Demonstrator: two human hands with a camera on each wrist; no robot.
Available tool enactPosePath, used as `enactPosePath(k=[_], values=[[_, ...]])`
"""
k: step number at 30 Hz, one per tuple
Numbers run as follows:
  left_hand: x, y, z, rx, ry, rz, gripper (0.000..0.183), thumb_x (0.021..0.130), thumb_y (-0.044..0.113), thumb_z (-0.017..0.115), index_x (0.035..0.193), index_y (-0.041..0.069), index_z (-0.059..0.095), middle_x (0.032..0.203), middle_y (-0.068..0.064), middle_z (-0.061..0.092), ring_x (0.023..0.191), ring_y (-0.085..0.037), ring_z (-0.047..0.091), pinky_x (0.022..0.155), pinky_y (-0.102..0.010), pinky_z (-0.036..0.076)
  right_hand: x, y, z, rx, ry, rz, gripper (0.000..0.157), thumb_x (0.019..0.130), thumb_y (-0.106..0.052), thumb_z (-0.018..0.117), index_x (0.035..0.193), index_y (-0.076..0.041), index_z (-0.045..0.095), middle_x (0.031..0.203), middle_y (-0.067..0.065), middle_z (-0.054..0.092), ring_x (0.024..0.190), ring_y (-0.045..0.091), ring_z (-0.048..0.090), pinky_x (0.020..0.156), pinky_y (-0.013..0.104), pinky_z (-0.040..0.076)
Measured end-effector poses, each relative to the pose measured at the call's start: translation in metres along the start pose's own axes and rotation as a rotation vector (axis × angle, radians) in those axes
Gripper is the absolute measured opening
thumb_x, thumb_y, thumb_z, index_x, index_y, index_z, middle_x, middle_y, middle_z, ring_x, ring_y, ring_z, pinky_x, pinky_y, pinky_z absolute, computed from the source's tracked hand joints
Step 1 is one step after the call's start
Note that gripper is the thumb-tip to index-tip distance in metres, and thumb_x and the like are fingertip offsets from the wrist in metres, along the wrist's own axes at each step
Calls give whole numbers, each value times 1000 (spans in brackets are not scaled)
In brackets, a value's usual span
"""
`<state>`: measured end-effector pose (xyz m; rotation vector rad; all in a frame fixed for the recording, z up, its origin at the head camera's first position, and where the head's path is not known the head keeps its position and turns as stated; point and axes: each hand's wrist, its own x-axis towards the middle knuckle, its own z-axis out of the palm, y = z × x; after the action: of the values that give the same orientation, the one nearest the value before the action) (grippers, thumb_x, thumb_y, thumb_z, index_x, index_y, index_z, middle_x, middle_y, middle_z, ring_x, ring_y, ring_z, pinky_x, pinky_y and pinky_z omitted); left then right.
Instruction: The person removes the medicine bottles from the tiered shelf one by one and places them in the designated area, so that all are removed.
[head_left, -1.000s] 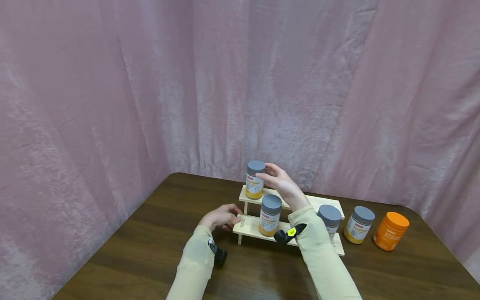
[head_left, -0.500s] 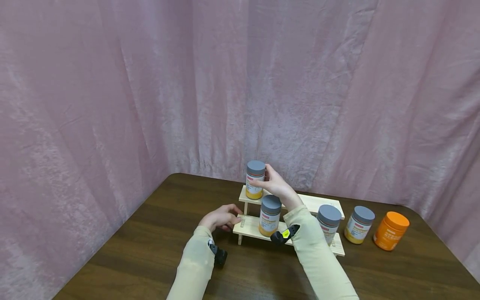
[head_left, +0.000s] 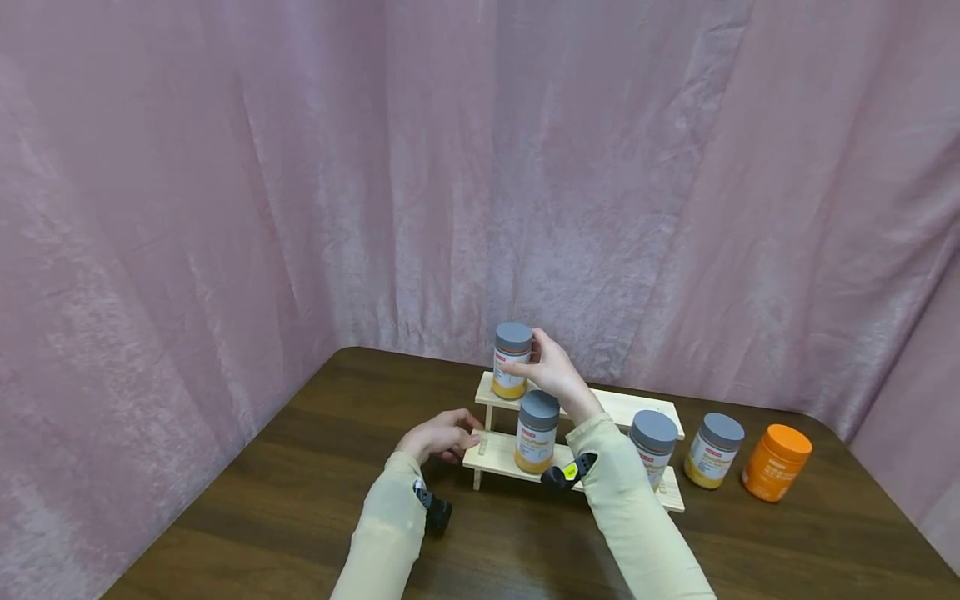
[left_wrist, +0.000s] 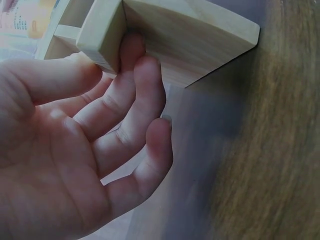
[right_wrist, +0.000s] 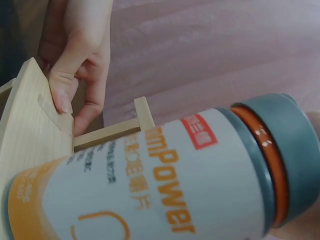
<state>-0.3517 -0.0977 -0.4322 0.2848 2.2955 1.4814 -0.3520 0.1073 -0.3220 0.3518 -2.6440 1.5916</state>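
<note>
A two-tier wooden rack (head_left: pixel 497 452) stands on the table. My left hand (head_left: pixel 441 435) pinches the left end of its lower board, thumb on top and fingers beneath, as the left wrist view shows with the wooden board end (left_wrist: pixel 100 37). On the upper tier's left end is a grey-lidded supplement jar (head_left: pixel 513 342), upright. My right hand (head_left: pixel 553 368) grips this jar from the right, with the thumb across its front. Below it, a similar jar (head_left: pixel 537 435) stands on the lower tier; a white-and-yellow jar (right_wrist: pixel 165 175) fills the right wrist view.
Another grey-lidded jar (head_left: pixel 652 442) is at the lower tier's right end, beside my right sleeve. To the right of the rack, a grey-lidded jar (head_left: pixel 712 452) and an orange jar (head_left: pixel 777 463) stand on the dark wooden table (head_left: pixel 315 467). A pink curtain (head_left: pixel 420 208) hangs behind.
My right hand has come slightly down and left, its thumb now lower on the upper jar's front. The left hand keeps its hold on the board.
</note>
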Motion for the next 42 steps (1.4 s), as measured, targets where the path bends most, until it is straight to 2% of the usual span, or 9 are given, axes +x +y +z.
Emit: enactPosePath(k=[9, 16, 22, 28, 31, 36, 42], values=[[3, -6, -7, 9, 15, 2, 28, 89, 14, 62, 115, 4, 57, 86, -6, 61, 69, -18, 59, 61, -29, 48, -12, -5, -9, 12, 145, 36, 71, 82, -29, 77, 141, -16, 40, 138, 11, 53, 127, 31, 51, 102, 49, 43], [4, -5, -11, -7, -1, 30, 30, 90, 13, 61, 117, 1, 55, 83, -4, 60, 69, -15, 60, 61, -28, 48, -17, -7, -24, 69, 139, 21, 81, 83, -28, 77, 147, -17, 30, 144, 11, 50, 128, 31, 51, 102, 49, 44], [8, -6, -12, -7, 5, 16, 29, 91, 12, 61, 118, 2, 55, 81, -4, 61, 67, -14, 61, 60, -28, 48, -24, -11, -37, 97, 157, 6, 80, 82, -28, 78, 146, -16, 32, 141, 12, 52, 127, 30, 52, 98, 46, 48], [10, -5, -11, 5, 6, 20, 30, 91, 13, 60, 118, 2, 54, 80, -4, 61, 67, -14, 61, 60, -28, 47, -32, -12, -51, 75, 233, -11, 77, 82, -26, 78, 145, -16, 33, 142, 14, 52, 129, 32, 50, 103, 50, 43], [11, -5, -10, 3, -12, 28, 31, 92, 14, 60, 119, 1, 53, 79, -3, 61, 66, -14, 61, 60, -28, 48, -35, -11, -57, 63, 263, -7, 76, 82, -26, 77, 144, -16, 34, 141, 14, 53, 127, 32, 51, 101, 50, 44], [11, -7, -13, -9, -3, 17, 31, 91, 14, 61, 119, 3, 54, 78, -3, 61, 65, -13, 61, 60, -28, 48, -40, -6, -66, 61, 251, 10, 76, 82, -26, 77, 144, -16, 33, 140, 14, 53, 126, 31, 52, 96, 48, 48], [11, -10, -18, -11, -6, 28, 31, 91, 14, 61, 119, 2, 54, 80, -3, 61, 66, -14, 61, 60, -28, 48, -44, 2, -80, 43, 269, 30, 76, 83, -26, 76, 145, -16, 33, 141, 14, 52, 128, 32, 51, 101, 50, 44]])
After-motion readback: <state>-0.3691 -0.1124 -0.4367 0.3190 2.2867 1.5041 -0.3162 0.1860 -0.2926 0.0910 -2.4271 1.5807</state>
